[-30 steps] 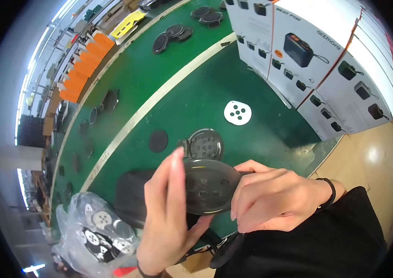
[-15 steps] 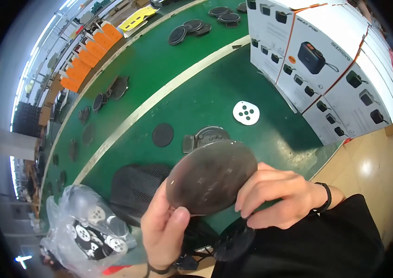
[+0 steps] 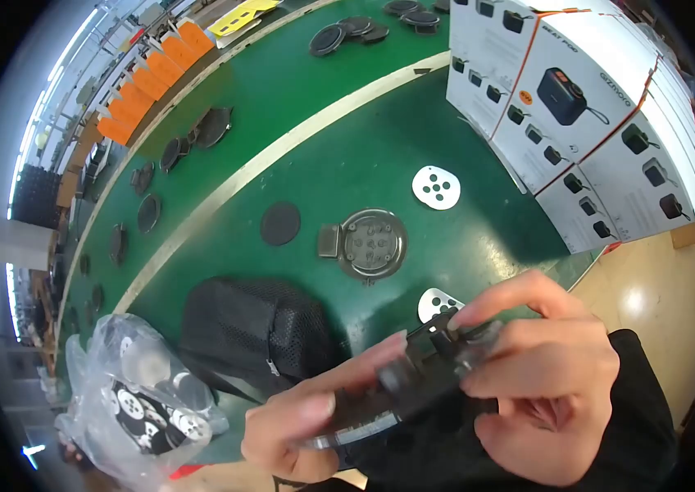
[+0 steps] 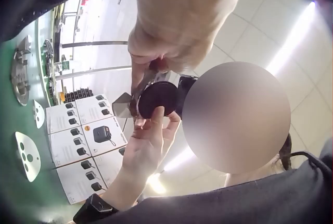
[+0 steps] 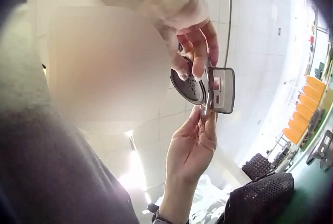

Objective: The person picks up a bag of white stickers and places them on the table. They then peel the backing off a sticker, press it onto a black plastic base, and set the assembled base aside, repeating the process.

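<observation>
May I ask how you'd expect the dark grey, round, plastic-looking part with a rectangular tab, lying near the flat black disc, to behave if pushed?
The dark grey part would probably slide rather than roll, since it lies flat. Its moulded-looking surface suggests stiffness, and its shiny rim may feel slippery.

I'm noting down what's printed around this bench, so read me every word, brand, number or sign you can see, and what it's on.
"BEAT POD": on the white cardboard boxes with orange seams, upper left of the panel with the large black device picture.
"GIZMORO": same panel, upper right.
Small round orange badge and the boxes' fine print: too small to read.
Held dark plastic part: no legible text.
</observation>
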The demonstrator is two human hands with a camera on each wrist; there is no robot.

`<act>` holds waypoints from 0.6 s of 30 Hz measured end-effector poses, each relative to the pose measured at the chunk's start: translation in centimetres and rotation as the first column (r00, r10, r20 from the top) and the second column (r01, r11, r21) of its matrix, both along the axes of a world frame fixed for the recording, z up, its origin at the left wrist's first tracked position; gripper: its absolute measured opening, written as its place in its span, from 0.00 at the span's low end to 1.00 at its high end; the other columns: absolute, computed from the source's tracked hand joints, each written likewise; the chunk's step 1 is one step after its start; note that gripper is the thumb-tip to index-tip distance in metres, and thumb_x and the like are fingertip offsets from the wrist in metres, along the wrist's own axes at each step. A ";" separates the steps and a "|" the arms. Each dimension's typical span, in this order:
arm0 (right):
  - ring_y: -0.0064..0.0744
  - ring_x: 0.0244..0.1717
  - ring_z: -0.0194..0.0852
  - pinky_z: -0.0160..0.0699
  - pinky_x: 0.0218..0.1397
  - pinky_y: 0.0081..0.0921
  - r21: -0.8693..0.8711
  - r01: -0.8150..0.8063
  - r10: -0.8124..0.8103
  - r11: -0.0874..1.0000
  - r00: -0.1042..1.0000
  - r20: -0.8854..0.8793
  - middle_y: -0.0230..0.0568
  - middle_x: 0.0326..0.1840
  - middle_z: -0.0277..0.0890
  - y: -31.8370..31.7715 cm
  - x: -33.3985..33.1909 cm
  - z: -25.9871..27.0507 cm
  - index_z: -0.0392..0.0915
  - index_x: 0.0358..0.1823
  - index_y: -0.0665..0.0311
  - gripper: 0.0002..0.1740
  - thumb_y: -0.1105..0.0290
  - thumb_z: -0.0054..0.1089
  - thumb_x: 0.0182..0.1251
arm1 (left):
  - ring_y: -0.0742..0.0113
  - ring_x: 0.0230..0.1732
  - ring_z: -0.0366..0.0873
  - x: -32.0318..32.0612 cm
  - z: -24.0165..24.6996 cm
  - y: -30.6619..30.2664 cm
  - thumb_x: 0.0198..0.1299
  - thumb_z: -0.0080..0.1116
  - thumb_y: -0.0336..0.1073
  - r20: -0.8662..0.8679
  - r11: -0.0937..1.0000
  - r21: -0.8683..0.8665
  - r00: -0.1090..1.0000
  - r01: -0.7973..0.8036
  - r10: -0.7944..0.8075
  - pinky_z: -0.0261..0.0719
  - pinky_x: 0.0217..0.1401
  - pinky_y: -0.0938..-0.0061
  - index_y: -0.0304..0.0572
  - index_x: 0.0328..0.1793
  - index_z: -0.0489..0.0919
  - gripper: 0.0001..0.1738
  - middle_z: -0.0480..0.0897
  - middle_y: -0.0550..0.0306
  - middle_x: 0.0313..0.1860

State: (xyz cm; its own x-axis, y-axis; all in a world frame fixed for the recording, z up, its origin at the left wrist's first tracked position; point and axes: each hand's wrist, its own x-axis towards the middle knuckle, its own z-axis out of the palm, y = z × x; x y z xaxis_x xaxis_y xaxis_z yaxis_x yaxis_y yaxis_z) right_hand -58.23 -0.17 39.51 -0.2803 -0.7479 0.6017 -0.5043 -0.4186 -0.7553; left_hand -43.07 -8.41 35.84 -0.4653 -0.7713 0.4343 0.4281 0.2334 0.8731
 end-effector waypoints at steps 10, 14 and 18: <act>0.37 0.18 0.64 0.75 0.43 0.45 0.065 -0.056 0.054 0.996 0.998 0.037 0.38 0.15 0.64 -1.5 0.0 2.8 0.70 0.19 0.72 0.10 0.82 0.52 0.27 | 0.47 0.57 0.68 1.0 4.0 -3.2 0.61 0.44 0.47 0.202 0.831 0.301 0.821 0.467 -0.534 0.63 0.61 0.58 0.31 0.59 0.63 0.28 0.67 0.34 0.58; 0.49 0.35 0.75 0.75 0.36 0.32 0.063 -0.068 0.069 0.996 0.998 -0.011 0.43 0.27 0.77 -0.3 -0.1 0.4 0.73 0.19 0.64 0.07 0.70 0.57 0.35 | 0.49 0.61 0.65 1.6 5.0 -4.6 0.59 0.44 0.51 0.233 0.681 0.488 0.670 0.546 -0.705 0.57 0.66 0.59 0.28 0.63 0.63 0.34 0.65 0.37 0.62; 0.53 0.39 0.74 0.74 0.38 0.31 0.027 -0.066 0.065 0.997 0.997 0.041 0.42 0.30 0.78 0.4 -0.1 -0.4 0.74 0.21 0.63 0.10 0.66 0.59 0.36 | 0.51 0.59 0.69 -1.0 2.5 -2.0 0.61 0.44 0.47 0.077 0.873 0.157 0.875 0.462 -0.477 0.59 0.65 0.61 0.29 0.64 0.64 0.31 0.69 0.38 0.59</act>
